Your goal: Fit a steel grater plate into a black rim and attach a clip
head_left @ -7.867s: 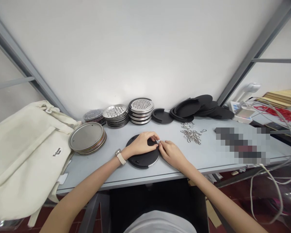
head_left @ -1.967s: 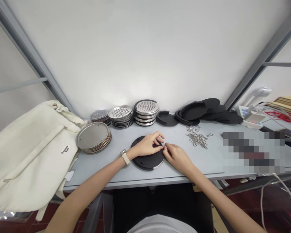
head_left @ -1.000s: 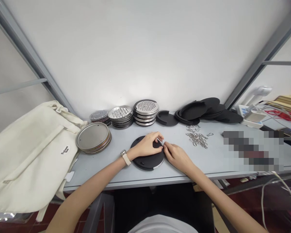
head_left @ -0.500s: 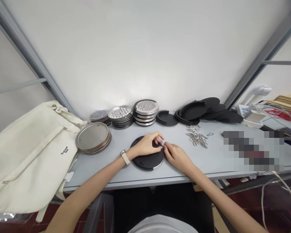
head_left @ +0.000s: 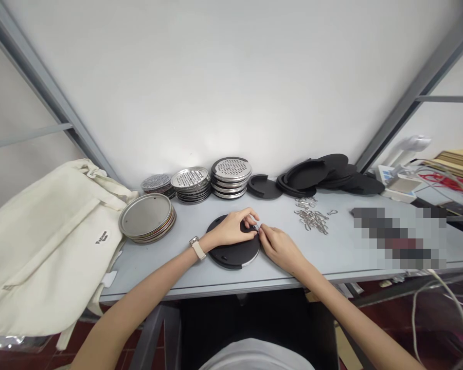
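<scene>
A round black disc [head_left: 231,254] with a strip of silvery rim at its lower right lies flat near the table's front edge. My left hand [head_left: 235,227], with a watch at the wrist, rests over the disc, its thumb and fingers closed round a small metal carabiner [head_left: 256,226] at the right edge. From the right, my right hand [head_left: 280,246] pinches the same carabiner between thumb and forefinger. Fingers hide most of it. Right of the hands is a pile of loose carabiners [head_left: 314,220].
Along the wall stand stacked grater discs [head_left: 190,178], a taller grater stack [head_left: 233,169] and black round covers [head_left: 306,176]. Plain metal discs [head_left: 146,216] are piled at the left beside a cream bag [head_left: 57,246]. White cables [head_left: 457,313] hang at the right.
The whole view has shifted slightly. Both hands stay at the disc's right edge with the carabiner, their fingers nearly unchanged.
</scene>
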Action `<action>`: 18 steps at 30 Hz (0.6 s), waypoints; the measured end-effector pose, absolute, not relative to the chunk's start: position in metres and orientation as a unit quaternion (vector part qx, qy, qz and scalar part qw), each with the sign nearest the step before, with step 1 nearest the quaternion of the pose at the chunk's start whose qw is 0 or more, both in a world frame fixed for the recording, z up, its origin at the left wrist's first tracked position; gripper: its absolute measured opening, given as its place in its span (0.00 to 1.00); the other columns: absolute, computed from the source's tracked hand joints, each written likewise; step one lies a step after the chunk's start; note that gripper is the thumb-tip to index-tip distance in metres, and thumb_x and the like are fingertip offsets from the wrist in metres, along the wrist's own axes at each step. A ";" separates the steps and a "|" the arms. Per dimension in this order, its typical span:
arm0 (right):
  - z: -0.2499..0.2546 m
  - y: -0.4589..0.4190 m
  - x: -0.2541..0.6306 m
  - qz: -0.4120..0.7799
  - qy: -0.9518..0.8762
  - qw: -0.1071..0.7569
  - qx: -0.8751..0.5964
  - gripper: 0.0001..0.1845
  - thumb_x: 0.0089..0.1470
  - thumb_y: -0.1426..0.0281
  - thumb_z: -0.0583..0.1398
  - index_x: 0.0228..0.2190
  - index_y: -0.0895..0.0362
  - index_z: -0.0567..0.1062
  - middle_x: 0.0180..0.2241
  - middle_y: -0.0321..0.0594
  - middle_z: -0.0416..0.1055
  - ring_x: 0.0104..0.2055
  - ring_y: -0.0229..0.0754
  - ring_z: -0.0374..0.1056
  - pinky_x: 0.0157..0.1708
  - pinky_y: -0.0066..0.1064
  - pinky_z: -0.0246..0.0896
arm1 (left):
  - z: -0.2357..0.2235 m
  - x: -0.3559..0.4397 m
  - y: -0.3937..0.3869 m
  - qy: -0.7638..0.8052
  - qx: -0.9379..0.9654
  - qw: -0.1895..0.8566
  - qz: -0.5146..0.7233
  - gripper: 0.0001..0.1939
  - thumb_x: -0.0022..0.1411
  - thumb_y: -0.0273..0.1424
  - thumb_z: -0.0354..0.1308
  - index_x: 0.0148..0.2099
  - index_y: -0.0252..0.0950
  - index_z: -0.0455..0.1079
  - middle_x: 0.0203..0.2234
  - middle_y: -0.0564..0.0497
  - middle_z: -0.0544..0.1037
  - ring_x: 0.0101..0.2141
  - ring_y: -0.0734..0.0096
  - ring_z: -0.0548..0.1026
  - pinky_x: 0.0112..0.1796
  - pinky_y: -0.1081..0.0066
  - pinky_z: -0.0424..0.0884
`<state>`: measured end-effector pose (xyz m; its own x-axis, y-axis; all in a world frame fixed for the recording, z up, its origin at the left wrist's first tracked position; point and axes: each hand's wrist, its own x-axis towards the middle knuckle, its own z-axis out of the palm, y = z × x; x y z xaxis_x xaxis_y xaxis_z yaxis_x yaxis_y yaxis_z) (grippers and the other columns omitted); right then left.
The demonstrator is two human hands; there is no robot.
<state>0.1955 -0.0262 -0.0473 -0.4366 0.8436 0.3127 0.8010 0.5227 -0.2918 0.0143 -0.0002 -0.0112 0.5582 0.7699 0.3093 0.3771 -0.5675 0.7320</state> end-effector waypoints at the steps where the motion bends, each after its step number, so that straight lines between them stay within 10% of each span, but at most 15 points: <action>1: -0.047 -0.026 0.195 0.049 -0.845 0.214 -0.487 0.13 0.63 0.69 0.44 0.30 0.56 0.64 0.23 0.38 0.67 0.26 0.40 0.65 0.27 0.29 0.50 | -0.011 0.014 0.000 0.348 0.827 0.309 0.316 0.16 0.51 0.25 0.58 0.44 0.36 0.66 0.35 0.51 0.75 0.35 0.73 0.72 0.38 0.73 0.69; 18: -0.048 -0.026 0.194 0.056 -0.833 0.230 -0.500 0.12 0.63 0.69 0.43 0.31 0.56 0.63 0.22 0.37 0.67 0.24 0.41 0.65 0.25 0.28 0.50 | -0.013 0.014 0.000 0.347 0.828 0.309 0.315 0.15 0.51 0.25 0.58 0.43 0.35 0.66 0.32 0.52 0.73 0.35 0.73 0.72 0.38 0.73 0.68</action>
